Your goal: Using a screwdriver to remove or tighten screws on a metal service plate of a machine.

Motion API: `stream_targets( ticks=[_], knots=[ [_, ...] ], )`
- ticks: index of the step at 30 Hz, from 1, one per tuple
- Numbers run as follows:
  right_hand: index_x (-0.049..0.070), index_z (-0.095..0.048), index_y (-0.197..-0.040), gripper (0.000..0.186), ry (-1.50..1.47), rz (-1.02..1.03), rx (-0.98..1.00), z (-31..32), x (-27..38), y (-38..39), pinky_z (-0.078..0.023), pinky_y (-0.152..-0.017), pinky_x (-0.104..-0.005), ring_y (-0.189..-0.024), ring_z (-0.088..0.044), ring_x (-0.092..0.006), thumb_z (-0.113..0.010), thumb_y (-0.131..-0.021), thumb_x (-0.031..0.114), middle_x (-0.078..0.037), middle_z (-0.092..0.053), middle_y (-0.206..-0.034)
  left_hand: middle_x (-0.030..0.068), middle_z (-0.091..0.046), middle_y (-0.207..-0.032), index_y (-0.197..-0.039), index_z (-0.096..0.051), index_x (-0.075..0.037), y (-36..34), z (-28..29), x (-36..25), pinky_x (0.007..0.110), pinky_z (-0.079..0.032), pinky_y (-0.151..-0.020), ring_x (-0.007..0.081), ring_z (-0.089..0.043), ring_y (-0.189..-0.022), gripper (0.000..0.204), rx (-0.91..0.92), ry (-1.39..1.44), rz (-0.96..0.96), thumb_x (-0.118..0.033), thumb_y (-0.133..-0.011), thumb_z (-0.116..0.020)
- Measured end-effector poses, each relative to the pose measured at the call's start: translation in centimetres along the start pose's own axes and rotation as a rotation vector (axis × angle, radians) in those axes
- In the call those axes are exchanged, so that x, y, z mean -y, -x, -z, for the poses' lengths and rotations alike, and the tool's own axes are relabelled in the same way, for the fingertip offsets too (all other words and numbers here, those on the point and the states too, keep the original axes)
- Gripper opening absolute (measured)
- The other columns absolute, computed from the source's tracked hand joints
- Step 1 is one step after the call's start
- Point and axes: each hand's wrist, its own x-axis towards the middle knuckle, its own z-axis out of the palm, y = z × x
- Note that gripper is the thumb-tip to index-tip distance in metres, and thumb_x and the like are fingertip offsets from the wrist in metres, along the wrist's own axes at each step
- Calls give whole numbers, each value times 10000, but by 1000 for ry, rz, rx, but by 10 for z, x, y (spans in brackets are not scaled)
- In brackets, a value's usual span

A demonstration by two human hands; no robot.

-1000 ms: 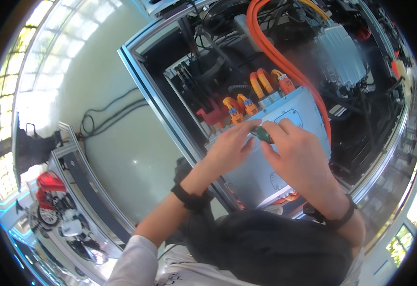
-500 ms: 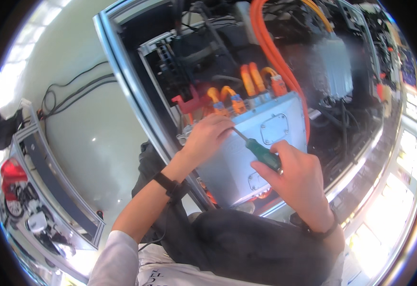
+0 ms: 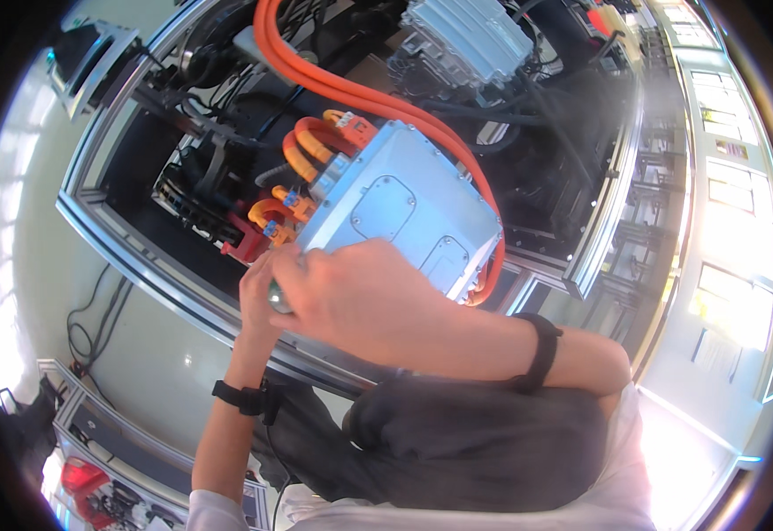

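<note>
My right hand is closed around a screwdriver. Only the rounded end of its green handle shows, and its shaft and tip are hidden. Close against it is my left hand, fingers bent and partly covered by the right; what they pinch is out of sight. Both hands are at the near left edge of a silver metal box with two bolted cover plates. Orange cable connectors line the box's left side, and a red bracket sits just beyond my left fingers.
Thick orange cables loop behind the box and down its right side. A ribbed silver unit stands farther back. An aluminium profile frame surrounds everything. Black cables lie on the floor at left, near another frame with a red part.
The view has swung, so the box appears turned and farther left. My right hand has come across to the left hand with the screwdriver; its shaft, visible before, is now hidden.
</note>
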Motion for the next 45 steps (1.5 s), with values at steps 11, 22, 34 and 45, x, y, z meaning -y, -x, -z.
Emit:
stream_targets(
  ticks=[11, 22, 34, 45],
  knots=[
    [-51, -613, -944, 261, 61, -176, -106, -40, 32, -30, -518, -726, -388, -855, -619, -299, -631, -707, 58, -200, -636, -878, 118, -605, -1006, -977, -595, 10, 8, 6, -38, 306, -456, -785, 226, -582, -918, 274, -194, -416, -21, -90, -744, -699],
    [30, -675, -847, 115, 206, -204, -165, -52, 38, -28, -526, -697, -392, -929, -603, -276, -631, -741, 33, -143, -644, -845, 95, -570, -991, -1008, -582, -1, 16, 6, -34, 304, -435, -795, 223, -544, -948, 286, -152, -618, -90, -99, -765, -695],
    [39, -593, -944, 296, 184, 18, -274, -17, 13, 4, -423, -554, -300, -726, -571, -177, -681, -678, 133, -43, -568, -788, 59, -511, -1053, -1196, -491, -24, 11, -9, -5, 297, -394, -845, 224, -481, -1016, 396, -38, -651, -140, -84, -834, -639],
    [11, -556, -938, 344, 288, 26, -307, -8, 17, 7, -453, -548, -211, -771, -608, -136, -694, -650, 141, -84, -553, -854, 75, -493, -1163, -1185, -513, -56, 5, -6, -40, 335, -439, -854, 244, -511, -1044, 471, -6, -277, 19, -125, -768, -721]
  ],
)
